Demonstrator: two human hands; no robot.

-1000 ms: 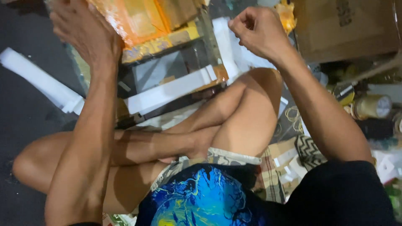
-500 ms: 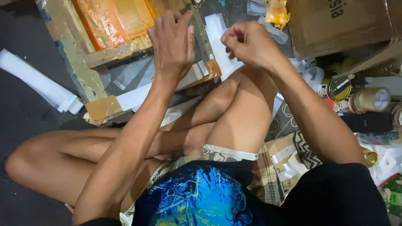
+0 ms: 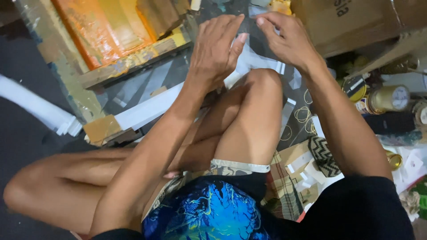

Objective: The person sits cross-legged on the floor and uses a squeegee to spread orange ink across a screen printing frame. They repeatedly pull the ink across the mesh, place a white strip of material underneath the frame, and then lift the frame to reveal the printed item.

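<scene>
Head view, the only one. The person sits cross-legged on the floor (image 3: 26,146), one bare knee (image 3: 262,84) raised at frame centre, so the work is held out in front of it in the upper middle of the frame.

The left hand (image 3: 215,49) is held with fingers extended and close together, thumb side toward the other hand. The right hand (image 3: 284,38) is loosely curled, its fingertips (image 3: 260,20) meeting the left fingertips. Something thin appears to pass between them, possibly clear tape or film; I cannot tell what it is, or whether either hand truly grips it.

Below the hands lie white strips (image 3: 149,111) on a dark glossy sheet, within reach. A wooden frame with orange-stained mesh (image 3: 111,31) sits upper left, tilted away from the legs. A cardboard box (image 3: 356,22) fills the upper right; a tape roll (image 3: 389,98) and small containers lie at the right edge.
</scene>
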